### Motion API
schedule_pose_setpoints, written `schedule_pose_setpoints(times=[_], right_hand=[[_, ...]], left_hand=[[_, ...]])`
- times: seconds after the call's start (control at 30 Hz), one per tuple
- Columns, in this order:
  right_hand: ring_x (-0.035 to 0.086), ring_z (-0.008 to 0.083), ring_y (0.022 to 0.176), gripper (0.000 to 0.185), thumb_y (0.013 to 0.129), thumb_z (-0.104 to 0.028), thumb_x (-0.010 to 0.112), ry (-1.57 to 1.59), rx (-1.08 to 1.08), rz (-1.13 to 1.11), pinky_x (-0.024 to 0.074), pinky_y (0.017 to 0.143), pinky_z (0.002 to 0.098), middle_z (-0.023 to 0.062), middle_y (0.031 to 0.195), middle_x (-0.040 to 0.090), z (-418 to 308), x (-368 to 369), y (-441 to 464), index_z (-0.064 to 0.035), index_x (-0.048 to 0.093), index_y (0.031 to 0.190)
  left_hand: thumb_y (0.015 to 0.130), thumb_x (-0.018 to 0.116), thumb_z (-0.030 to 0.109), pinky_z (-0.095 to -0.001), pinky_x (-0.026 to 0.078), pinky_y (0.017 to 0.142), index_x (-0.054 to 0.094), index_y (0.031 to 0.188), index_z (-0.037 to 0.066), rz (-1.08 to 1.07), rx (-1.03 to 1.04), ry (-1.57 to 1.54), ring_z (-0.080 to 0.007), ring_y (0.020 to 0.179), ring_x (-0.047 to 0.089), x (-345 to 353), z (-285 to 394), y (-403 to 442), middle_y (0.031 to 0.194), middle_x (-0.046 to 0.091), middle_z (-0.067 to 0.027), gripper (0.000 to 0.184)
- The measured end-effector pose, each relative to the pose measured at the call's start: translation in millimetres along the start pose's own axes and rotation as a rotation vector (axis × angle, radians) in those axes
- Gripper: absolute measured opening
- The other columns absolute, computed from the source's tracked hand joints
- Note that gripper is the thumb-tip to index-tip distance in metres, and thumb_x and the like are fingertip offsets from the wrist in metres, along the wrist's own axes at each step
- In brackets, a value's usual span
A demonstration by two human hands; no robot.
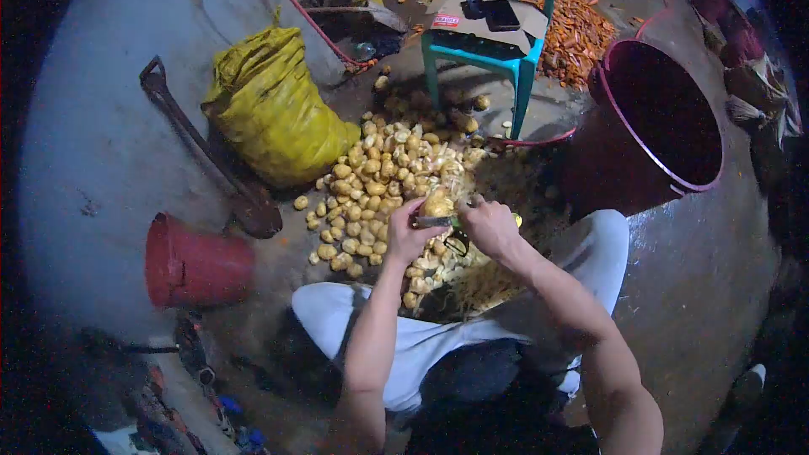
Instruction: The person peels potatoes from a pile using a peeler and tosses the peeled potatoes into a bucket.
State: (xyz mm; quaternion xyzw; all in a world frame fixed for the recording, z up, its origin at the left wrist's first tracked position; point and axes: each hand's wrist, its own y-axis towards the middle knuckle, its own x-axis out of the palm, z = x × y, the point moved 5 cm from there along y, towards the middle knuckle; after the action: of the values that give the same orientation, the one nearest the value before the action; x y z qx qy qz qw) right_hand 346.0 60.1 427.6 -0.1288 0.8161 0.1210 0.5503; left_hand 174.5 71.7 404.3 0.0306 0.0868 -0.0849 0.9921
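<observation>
My left hand [408,232] is closed around a yellowish potato [438,202] held above the pile. My right hand [490,229] grips a knife [432,222] with a green handle, its flat blade lying against the near side of the potato. Most of the handle is hidden by the fingers. Below and to the left of both hands, a heap of potatoes [371,179] spreads over the floor. Pale peelings [472,274] lie beneath my hands, between my legs.
A yellow sack [274,109] and a long-handled shovel [198,139] lean at the left, near a red bucket [198,261]. Ahead stands a teal chair [480,50] bearing cardboard and black devices. Orange pieces [577,34] cover the floor behind it. A large dark red tub [602,152] is at the right.
</observation>
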Motion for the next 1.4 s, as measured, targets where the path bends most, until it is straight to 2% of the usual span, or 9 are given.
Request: schedule_pose_setpoints(times=[0.13, 0.23, 0.43, 0.97, 1.1, 1.13, 1.23, 1.3, 1.4], right_hand=[[0.067, 0.0364, 0.078, 0.020, 0.074, -0.013, 0.060, 0.028, 0.139, -0.147, 0.0559, 0.069, 0.0454, 0.0224, 0.084, 0.066, 38, 16, 8, -0.0040, 0.067, 0.091], [0.067, 0.0384, 0.080, 0.022, 0.074, -0.020, 0.067, 0.034, 0.137, 0.002, 0.0552, 0.071, 0.0470, 0.0241, 0.082, 0.065, 54, 26, 8, -0.0040, 0.066, 0.090], [0.064, 0.0420, 0.083, 0.023, 0.078, -0.020, 0.066, 0.201, 0.131, -0.087, 0.0537, 0.075, 0.0485, 0.0241, 0.084, 0.065, 32, 28, -10, -0.0069, 0.066, 0.097], [0.063, 0.0415, 0.076, 0.040, 0.073, -0.035, 0.075, 0.333, 0.023, 0.067, 0.0507, 0.069, 0.0481, 0.0237, 0.078, 0.063, -14, 26, -14, -0.0043, 0.063, 0.097], [0.063, 0.0423, 0.079, 0.043, 0.072, -0.037, 0.076, 0.274, 0.066, -0.125, 0.0520, 0.072, 0.0475, 0.0250, 0.079, 0.064, 15, 40, -3, -0.0008, 0.064, 0.092], [0.064, 0.0421, 0.080, 0.019, 0.073, -0.013, 0.064, 0.335, 0.095, -0.069, 0.0534, 0.074, 0.0481, 0.0256, 0.081, 0.065, 14, 34, -4, 0.0015, 0.065, 0.085], [0.063, 0.0437, 0.081, 0.042, 0.072, -0.036, 0.076, 0.325, 0.141, -0.101, 0.0517, 0.073, 0.0488, 0.0276, 0.079, 0.064, 17, 39, 0, 0.0006, 0.065, 0.089], [0.062, 0.0444, 0.082, 0.044, 0.073, -0.035, 0.075, 0.277, 0.069, -0.108, 0.0509, 0.072, 0.0505, 0.0252, 0.079, 0.064, 18, 43, -5, -0.0007, 0.063, 0.097], [0.061, 0.0470, 0.087, 0.044, 0.077, -0.008, 0.061, 0.220, 0.242, -0.108, 0.0528, 0.073, 0.0507, 0.0307, 0.108, 0.055, 23, 44, -9, -0.0013, 0.049, 0.119]], left_hand=[[0.064, 0.083, 0.016, -0.0259, 0.049, 0.077, 0.062, 0.108, -0.003, -0.037, -0.014, -0.013, -0.0107, 0.086, 0.061, 0, 26, -35, 0.093, 0.065, -0.0035, 0.053], [0.065, 0.082, 0.016, -0.0279, 0.050, 0.079, 0.060, 0.112, -0.001, -0.035, 0.036, -0.141, -0.0117, 0.088, 0.060, 0, 27, -44, 0.099, 0.063, -0.0036, 0.055], [0.074, 0.075, 0.003, -0.0339, 0.047, 0.093, 0.050, 0.121, 0.003, 0.210, -0.065, -0.909, -0.0210, 0.105, 0.057, -11, -21, -49, 0.113, 0.059, -0.0080, 0.053], [0.077, 0.067, -0.002, -0.0418, 0.042, 0.102, 0.050, 0.126, 0.005, 0.203, -0.003, -0.944, -0.0270, 0.114, 0.054, 12, -32, -54, 0.120, 0.058, -0.0097, 0.052], [0.075, 0.073, 0.003, -0.0385, 0.041, 0.102, 0.050, 0.124, 0.002, 0.166, -0.011, -0.948, -0.0252, 0.114, 0.054, 12, -11, -56, 0.119, 0.058, -0.0093, 0.054], [0.075, 0.074, 0.006, -0.0392, 0.041, 0.102, 0.050, 0.126, 0.002, 0.153, 0.026, -0.979, -0.0262, 0.116, 0.053, 10, -6, -53, 0.121, 0.058, -0.0103, 0.057], [0.076, 0.073, 0.006, -0.0504, 0.035, 0.108, 0.046, 0.132, 0.005, 0.051, 0.091, -1.010, -0.0308, 0.128, 0.044, -5, 5, -49, 0.135, 0.048, -0.0160, 0.062], [0.077, 0.071, 0.007, -0.0515, 0.038, 0.106, 0.044, 0.134, 0.004, -0.110, 0.168, -1.199, -0.0349, 0.127, 0.045, -10, 11, -43, 0.136, 0.047, -0.0189, 0.063], [0.086, 0.066, 0.020, -0.0489, 0.042, 0.104, 0.041, 0.133, -0.005, 0.048, -0.120, -1.431, -0.0427, 0.126, 0.043, -4, -24, -47, 0.137, 0.044, -0.0244, 0.059]])
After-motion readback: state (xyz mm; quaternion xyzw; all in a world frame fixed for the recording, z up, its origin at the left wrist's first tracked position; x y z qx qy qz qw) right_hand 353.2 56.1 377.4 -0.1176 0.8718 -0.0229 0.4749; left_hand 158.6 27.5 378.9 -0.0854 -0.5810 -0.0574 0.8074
